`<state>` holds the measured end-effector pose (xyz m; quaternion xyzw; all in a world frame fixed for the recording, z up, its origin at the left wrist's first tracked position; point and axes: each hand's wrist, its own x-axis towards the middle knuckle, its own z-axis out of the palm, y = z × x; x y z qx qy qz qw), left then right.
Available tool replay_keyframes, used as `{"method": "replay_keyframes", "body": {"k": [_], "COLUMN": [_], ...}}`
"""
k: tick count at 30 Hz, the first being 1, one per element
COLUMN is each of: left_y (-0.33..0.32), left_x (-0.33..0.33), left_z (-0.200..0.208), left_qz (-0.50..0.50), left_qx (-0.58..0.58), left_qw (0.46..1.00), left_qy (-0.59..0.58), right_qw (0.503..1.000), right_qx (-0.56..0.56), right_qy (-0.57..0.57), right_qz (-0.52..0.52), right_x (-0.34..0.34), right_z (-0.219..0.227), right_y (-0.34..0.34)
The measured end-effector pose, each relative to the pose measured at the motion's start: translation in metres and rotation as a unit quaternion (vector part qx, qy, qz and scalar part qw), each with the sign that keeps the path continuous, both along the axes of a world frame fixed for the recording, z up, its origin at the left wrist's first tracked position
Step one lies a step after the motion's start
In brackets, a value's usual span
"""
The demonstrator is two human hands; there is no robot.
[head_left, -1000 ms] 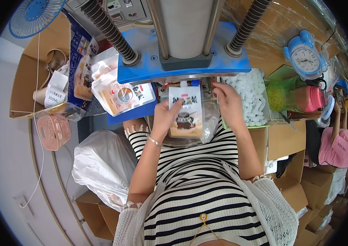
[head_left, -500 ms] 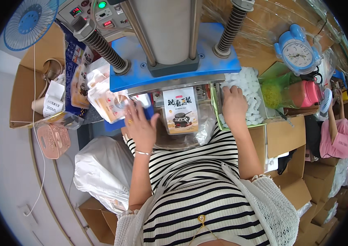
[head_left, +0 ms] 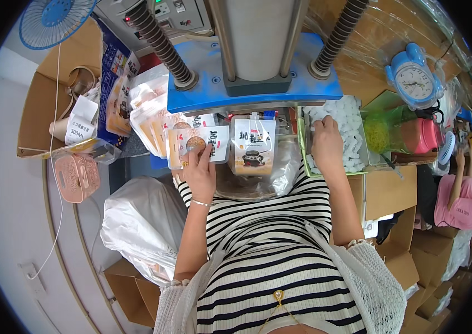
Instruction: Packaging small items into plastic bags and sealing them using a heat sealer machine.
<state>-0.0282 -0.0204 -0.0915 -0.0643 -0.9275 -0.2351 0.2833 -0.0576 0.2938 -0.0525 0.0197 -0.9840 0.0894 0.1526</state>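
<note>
My left hand (head_left: 199, 173) pinches a flat white-and-orange printed pouch (head_left: 216, 143), turned sideways, beside the stack of like pouches (head_left: 149, 133). Right of it, a second printed pouch (head_left: 253, 150) hangs upright at the front of the press, a pale spout at its top edge just under the blue press plate (head_left: 247, 100). In the green-rimmed tray (head_left: 307, 131) lie many small white plastic pieces (head_left: 348, 131). My right hand (head_left: 326, 145) reaches into this tray with fingers curled together; whatever is between its fingertips is hidden.
Clear plastic film (head_left: 283, 172) lies below the hanging pouch. A pink-lidded jar (head_left: 422, 136) and a blue clock (head_left: 412, 80) stand at the right. An open cardboard box (head_left: 52, 106) and a pink basket (head_left: 77, 178) are at the left. Another person in pink (head_left: 458, 200) sits far right.
My left hand, fingers spread over the stack before, now holds a pouch brought right, next to the hanging one. My right hand stays in the tray, its fingers drawn closer together. The whole view has shifted slightly.
</note>
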Motion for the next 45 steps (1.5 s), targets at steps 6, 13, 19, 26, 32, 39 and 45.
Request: {"method": "replay_keyframes", "body": {"k": [6,13,19,26,32,39,45], "left_y": [-0.007,0.05,0.077,0.071,0.069,0.051,0.011], "left_x": [0.008,0.026,0.019,0.0,-0.043,-0.019,0.005], "left_z": [0.035,0.068,0.033,0.021,0.017,0.078,0.002], "left_qz": [0.008,-0.143,-0.144,-0.136,-0.122,0.061,0.026], "left_qx": [0.017,0.235,0.498,0.556,0.586,0.059,-0.103], "left_qw": [1.0,0.947,0.774,0.738,0.726,0.97,0.994], "left_qy": [0.01,-0.166,-0.363,-0.357,-0.338,-0.226,-0.039], "right_qw": [0.988,0.73,0.82,0.861,0.922,0.996,0.995], "right_qx": [-0.132,-0.676,-0.551,-0.501,-0.383,-0.071,-0.098], "right_qy": [0.086,-0.069,-0.109,-0.072,0.049,0.044,0.025], "right_qz": [-0.009,0.073,0.111,0.05,-0.019,-0.033,-0.021], "right_x": [0.006,0.019,-0.001,0.002,-0.02,-0.027,-0.036], "right_z": [0.012,0.042,0.024,0.007,0.006,-0.001,-0.002], "right_y": [0.002,-0.055,-0.072,-0.061,-0.021,-0.023,-0.02]}}
